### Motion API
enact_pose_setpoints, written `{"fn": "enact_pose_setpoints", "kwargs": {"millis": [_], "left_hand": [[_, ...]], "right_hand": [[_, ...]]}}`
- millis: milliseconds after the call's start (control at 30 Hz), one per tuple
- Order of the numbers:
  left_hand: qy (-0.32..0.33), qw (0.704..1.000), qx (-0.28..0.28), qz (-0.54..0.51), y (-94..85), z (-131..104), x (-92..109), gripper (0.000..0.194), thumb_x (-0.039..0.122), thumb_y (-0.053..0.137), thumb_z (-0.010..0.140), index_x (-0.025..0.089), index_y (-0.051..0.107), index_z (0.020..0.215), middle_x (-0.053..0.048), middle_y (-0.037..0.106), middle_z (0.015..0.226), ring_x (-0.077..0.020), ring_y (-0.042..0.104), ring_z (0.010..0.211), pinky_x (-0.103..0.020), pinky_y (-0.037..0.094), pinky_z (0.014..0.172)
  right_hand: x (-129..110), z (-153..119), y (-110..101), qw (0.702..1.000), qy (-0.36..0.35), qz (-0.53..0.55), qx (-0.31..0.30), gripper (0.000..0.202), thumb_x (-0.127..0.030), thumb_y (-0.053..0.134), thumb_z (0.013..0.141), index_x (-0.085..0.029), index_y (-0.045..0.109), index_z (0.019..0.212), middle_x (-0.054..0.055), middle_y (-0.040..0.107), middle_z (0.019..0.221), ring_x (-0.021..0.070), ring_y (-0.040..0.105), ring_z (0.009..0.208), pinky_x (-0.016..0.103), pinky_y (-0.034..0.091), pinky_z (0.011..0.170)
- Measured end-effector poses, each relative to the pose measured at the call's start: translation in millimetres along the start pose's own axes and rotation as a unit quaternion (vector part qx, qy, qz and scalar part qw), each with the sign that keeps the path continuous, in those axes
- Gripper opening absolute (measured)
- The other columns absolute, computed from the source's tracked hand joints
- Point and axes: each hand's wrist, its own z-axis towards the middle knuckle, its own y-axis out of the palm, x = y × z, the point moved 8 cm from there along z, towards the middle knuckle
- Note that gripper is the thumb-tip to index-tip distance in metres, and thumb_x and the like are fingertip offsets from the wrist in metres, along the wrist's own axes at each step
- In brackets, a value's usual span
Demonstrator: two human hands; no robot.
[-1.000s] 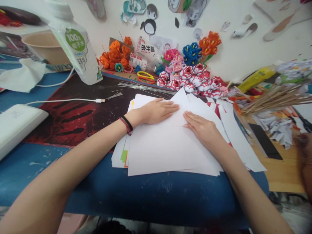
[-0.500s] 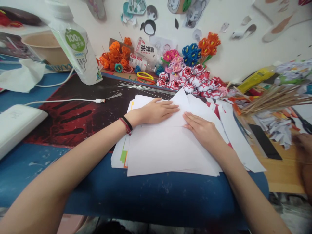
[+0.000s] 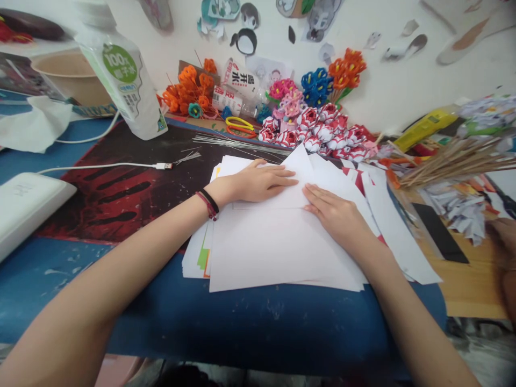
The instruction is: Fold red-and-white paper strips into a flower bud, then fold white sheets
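Note:
My left hand lies flat with its fingers stretched to the right, pressing on a folded white sheet of paper. One corner of that sheet points up past the fingertips. My right hand rests on the sheet's right side, fingers straight and close together, the tips a little apart from the left fingertips. Beneath both hands is a stack of white paper, with green, yellow and orange edges showing at its left. Part of the folded sheet is hidden under my hands.
A white bottle and a white power bank with a cable stand at the left. Behind the stack are thin wires, red-white paper flowers and fuzzy flowers. Sticks and a co-worker's hand are at the right.
My left hand has shifted very slightly on the folded sheet, its fingers a little more spread. My right hand and the paper stay nearly where they were.

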Motion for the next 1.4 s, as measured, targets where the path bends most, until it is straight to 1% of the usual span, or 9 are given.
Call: {"fn": "enact_pose_setpoints", "kwargs": {"millis": [100, 233, 400, 633, 800, 1167, 1400], "left_hand": [[0.001, 1.000, -0.001, -0.003, 1.0, 0, -2, 0.048, 0.039, 0.028, 0.105, 0.036, 0.043, 0.151, 0.000, 0.038, 0.161, -0.0225, 0.033, 0.149, -0.046, 0.019, 0.118], [0.009, 1.000, -0.005, -0.003, 1.5, 1, -2, 0.048, 0.039, 0.028, 0.105, 0.038, 0.042, 0.151, 0.001, 0.037, 0.162, -0.0224, 0.032, 0.149, -0.046, 0.020, 0.118], [0.008, 1.000, -0.011, -0.010, 2.2, 2, -4, 0.048, 0.039, 0.027, 0.106, 0.039, 0.041, 0.151, 0.002, 0.037, 0.162, -0.0216, 0.032, 0.150, -0.046, 0.018, 0.120], [0.004, 1.000, -0.022, -0.020, 2.6, 2, -4, 0.048, 0.040, 0.027, 0.105, 0.040, 0.040, 0.152, 0.004, 0.036, 0.162, -0.0225, 0.030, 0.150, -0.048, 0.016, 0.121], [0.000, 0.999, -0.034, -0.019, 1.4, 1, -2, 0.048, 0.041, 0.028, 0.105, 0.042, 0.042, 0.150, 0.004, 0.035, 0.163, -0.0233, 0.028, 0.151, -0.048, 0.014, 0.121], [-0.002, 0.999, -0.045, -0.028, 2.9, 2, -4, 0.048, 0.043, 0.027, 0.105, 0.045, 0.039, 0.151, 0.005, 0.033, 0.164, -0.0219, 0.026, 0.152, -0.051, 0.014, 0.121], [0.006, 0.999, -0.046, -0.029, 3.4, 0, -3, 0.046, 0.044, 0.027, 0.105, 0.049, 0.043, 0.148, 0.006, 0.032, 0.164, -0.0230, 0.025, 0.152, -0.052, 0.014, 0.121]], "right_hand": [[0, -1, 1, 1.000, 0.000, -0.013, -0.003, 0.041, -0.025, 0.053, 0.101, -0.011, 0.058, 0.140, 0.016, 0.059, 0.141, 0.0280, 0.059, 0.131, 0.048, 0.048, 0.112], [-2, -1, 1, 1.000, -0.013, -0.023, -0.003, 0.042, -0.025, 0.052, 0.102, -0.006, 0.059, 0.138, 0.019, 0.059, 0.141, 0.0285, 0.058, 0.131, 0.047, 0.049, 0.112], [-2, -1, 0, 1.000, -0.011, -0.015, 0.001, 0.041, -0.025, 0.051, 0.102, -0.006, 0.059, 0.138, 0.019, 0.059, 0.141, 0.0289, 0.059, 0.131, 0.048, 0.049, 0.112], [-5, -1, -1, 0.999, -0.025, -0.043, 0.005, 0.041, -0.025, 0.051, 0.102, -0.004, 0.060, 0.136, 0.019, 0.060, 0.139, 0.0286, 0.060, 0.129, 0.045, 0.050, 0.111], [-6, -1, -1, 0.998, -0.031, -0.054, 0.003, 0.040, -0.024, 0.051, 0.102, -0.004, 0.060, 0.136, 0.019, 0.060, 0.139, 0.0284, 0.060, 0.129, 0.044, 0.050, 0.111], [-14, -1, -6, 0.994, -0.062, -0.086, 0.017, 0.039, -0.023, 0.051, 0.102, 0.000, 0.062, 0.132, 0.021, 0.062, 0.135, 0.0306, 0.064, 0.123, 0.046, 0.055, 0.105], [-15, -1, -7, 0.995, -0.060, -0.083, 0.010, 0.038, -0.022, 0.051, 0.102, 0.000, 0.062, 0.131, 0.022, 0.062, 0.134, 0.0311, 0.065, 0.122, 0.047, 0.056, 0.104]]}}
